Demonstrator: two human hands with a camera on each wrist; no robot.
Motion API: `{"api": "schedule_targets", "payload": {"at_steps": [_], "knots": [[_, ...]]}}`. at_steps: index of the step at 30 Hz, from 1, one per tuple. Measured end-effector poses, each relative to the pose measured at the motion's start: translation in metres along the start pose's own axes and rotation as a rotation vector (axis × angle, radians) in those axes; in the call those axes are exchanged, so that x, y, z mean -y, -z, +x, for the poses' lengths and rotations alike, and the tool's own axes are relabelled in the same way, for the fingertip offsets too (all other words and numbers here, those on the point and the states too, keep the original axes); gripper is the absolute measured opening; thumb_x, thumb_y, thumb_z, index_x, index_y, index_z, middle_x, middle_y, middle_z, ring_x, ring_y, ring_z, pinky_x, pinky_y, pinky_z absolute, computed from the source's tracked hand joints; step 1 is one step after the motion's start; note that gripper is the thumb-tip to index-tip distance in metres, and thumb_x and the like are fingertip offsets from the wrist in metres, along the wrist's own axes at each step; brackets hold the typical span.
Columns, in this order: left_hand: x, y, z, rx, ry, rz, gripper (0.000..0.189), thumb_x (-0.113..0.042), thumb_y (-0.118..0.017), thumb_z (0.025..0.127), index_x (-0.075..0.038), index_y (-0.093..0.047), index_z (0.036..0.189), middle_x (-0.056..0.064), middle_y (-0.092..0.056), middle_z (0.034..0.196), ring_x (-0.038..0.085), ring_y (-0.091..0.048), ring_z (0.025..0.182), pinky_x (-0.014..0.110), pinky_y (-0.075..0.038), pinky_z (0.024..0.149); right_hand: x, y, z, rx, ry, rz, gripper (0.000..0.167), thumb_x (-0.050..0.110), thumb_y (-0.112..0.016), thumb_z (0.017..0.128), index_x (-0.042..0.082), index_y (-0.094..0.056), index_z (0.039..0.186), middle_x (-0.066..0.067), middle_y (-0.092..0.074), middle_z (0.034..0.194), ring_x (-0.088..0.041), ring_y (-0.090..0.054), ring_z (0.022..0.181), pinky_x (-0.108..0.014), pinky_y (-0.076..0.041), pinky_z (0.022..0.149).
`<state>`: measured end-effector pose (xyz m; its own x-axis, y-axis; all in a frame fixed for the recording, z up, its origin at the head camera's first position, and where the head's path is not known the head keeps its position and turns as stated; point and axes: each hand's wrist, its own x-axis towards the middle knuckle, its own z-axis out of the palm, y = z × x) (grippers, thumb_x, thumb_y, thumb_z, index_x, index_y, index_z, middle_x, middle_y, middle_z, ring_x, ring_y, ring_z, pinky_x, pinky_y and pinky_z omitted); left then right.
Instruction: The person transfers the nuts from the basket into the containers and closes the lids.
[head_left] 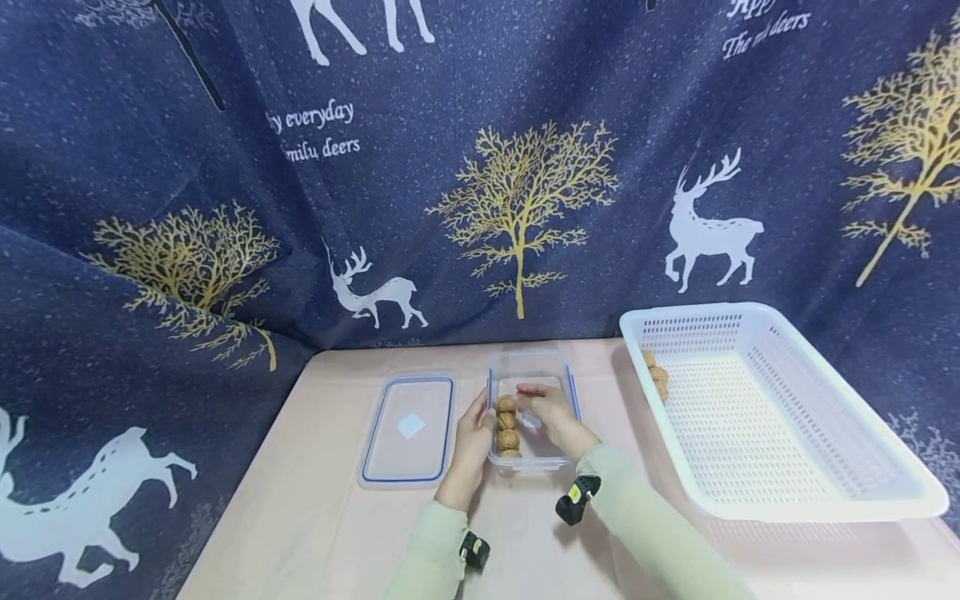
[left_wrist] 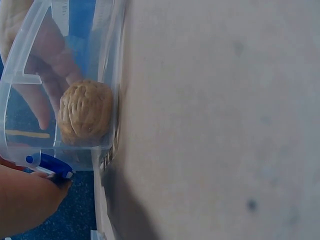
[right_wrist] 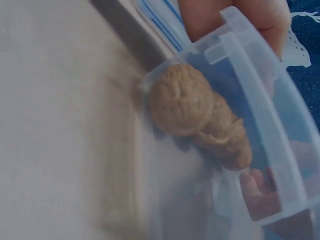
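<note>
White basket right of the clear box, its high rim standing between box and table's right side; a few walnuts at its left end. Clear lid, blue seal, flat to the left. Row of walnuts inside box along left wall. Left hand holds that wall, filling the gap toward lid; right hand inside box, grip loosely spread beside the farthest walnut, contact unclear. Table pale pink; navy cloth with deer and trees hangs behind and left. Far table edge near box; bare strip between box and basket, more bare table front-left.
</note>
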<state>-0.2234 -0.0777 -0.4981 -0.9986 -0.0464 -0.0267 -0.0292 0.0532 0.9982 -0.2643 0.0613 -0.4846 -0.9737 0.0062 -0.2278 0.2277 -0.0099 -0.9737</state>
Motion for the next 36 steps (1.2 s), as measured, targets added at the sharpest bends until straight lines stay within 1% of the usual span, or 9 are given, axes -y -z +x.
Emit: {"api": "schedule_targets", "payload": {"at_steps": [5,10,16,18,20,24,28,31,36], "knots": [[0.001,0.000,0.001,0.000,0.006,-0.005,0.049,-0.004,-0.044,0.099,0.003,-0.033,0.146,0.024,-0.029,0.151,0.041,-0.029,0.138,0.049,-0.024,0.115,0.012,0.003,0.002,0.019,0.042,0.010,0.039,-0.003,-0.059,0.090,-0.013,-0.053,0.127,-0.031,-0.057,0.124,-0.034,-0.060,0.107,-0.048,-0.045,0.103],[-0.002,0.001,0.002,-0.006,-0.002,0.004,0.049,-0.005,-0.044,0.099,0.003,-0.033,0.146,0.024,-0.031,0.150,0.041,-0.029,0.138,0.050,-0.024,0.115,0.031,0.006,0.004,0.048,0.045,0.042,0.039,-0.001,-0.058,0.092,-0.012,-0.052,0.129,-0.029,-0.054,0.128,-0.031,-0.057,0.113,-0.042,-0.042,0.108],[-0.003,0.002,0.002,-0.007,0.012,0.025,0.049,-0.007,-0.044,0.099,-0.002,-0.035,0.147,0.021,-0.032,0.151,0.039,-0.029,0.139,0.048,-0.023,0.116,0.051,0.013,0.005,0.051,0.091,0.041,0.039,-0.003,-0.059,0.090,-0.012,-0.053,0.128,-0.030,-0.055,0.126,-0.023,-0.060,0.103,-0.041,-0.044,0.106],[-0.003,0.001,0.002,-0.006,0.016,0.024,0.049,-0.008,-0.044,0.099,-0.003,-0.035,0.147,0.020,-0.032,0.152,0.038,-0.029,0.139,0.048,-0.023,0.116,0.057,0.016,0.006,0.050,0.087,0.045,0.041,-0.002,-0.059,0.091,-0.011,-0.052,0.130,-0.029,-0.056,0.125,-0.025,-0.060,0.107,-0.040,-0.044,0.106],[-0.002,0.001,0.002,-0.006,0.011,0.023,0.049,-0.007,-0.044,0.099,-0.003,-0.035,0.147,0.019,-0.033,0.152,0.039,-0.030,0.139,0.048,-0.024,0.116,0.065,0.020,0.007,0.058,0.075,0.051,0.043,-0.001,-0.059,0.091,-0.010,-0.050,0.132,-0.027,-0.056,0.126,-0.029,-0.058,0.114,-0.038,-0.043,0.107],[0.000,0.000,0.002,-0.006,0.008,0.023,0.049,-0.006,-0.044,0.099,-0.002,-0.035,0.147,0.020,-0.032,0.151,0.040,-0.030,0.138,0.049,-0.025,0.116,0.081,0.030,0.008,0.066,0.050,0.028,0.047,0.006,-0.062,0.092,-0.003,-0.048,0.137,-0.021,-0.053,0.135,-0.031,-0.049,0.127,-0.035,-0.041,0.109],[0.000,0.000,0.001,-0.007,0.013,0.030,0.049,-0.006,-0.044,0.099,-0.002,-0.035,0.147,0.021,-0.031,0.152,0.040,-0.029,0.139,0.049,-0.024,0.116,0.101,0.044,0.006,0.045,0.037,0.006,0.052,0.011,-0.064,0.092,0.002,-0.047,0.140,-0.017,-0.050,0.140,-0.029,-0.047,0.130,-0.035,-0.039,0.111],[0.000,0.000,0.000,-0.007,0.014,0.025,0.049,-0.007,-0.043,0.100,-0.001,-0.034,0.147,0.022,-0.031,0.152,0.040,-0.029,0.139,0.048,-0.024,0.116,0.113,0.057,0.006,0.035,0.056,0.017,0.054,0.010,-0.063,0.093,0.001,-0.042,0.143,-0.019,-0.048,0.141,-0.029,-0.046,0.131,-0.034,-0.038,0.111],[-0.002,-0.001,-0.001,-0.011,0.009,0.007,0.049,-0.006,-0.044,0.099,0.001,-0.034,0.146,0.025,-0.030,0.151,0.042,-0.029,0.138,0.050,-0.024,0.115,0.126,0.080,0.006,0.031,0.109,0.044,0.056,0.006,-0.060,0.094,-0.004,-0.037,0.144,-0.023,-0.044,0.144,-0.031,-0.044,0.133,-0.032,-0.038,0.110]]}}
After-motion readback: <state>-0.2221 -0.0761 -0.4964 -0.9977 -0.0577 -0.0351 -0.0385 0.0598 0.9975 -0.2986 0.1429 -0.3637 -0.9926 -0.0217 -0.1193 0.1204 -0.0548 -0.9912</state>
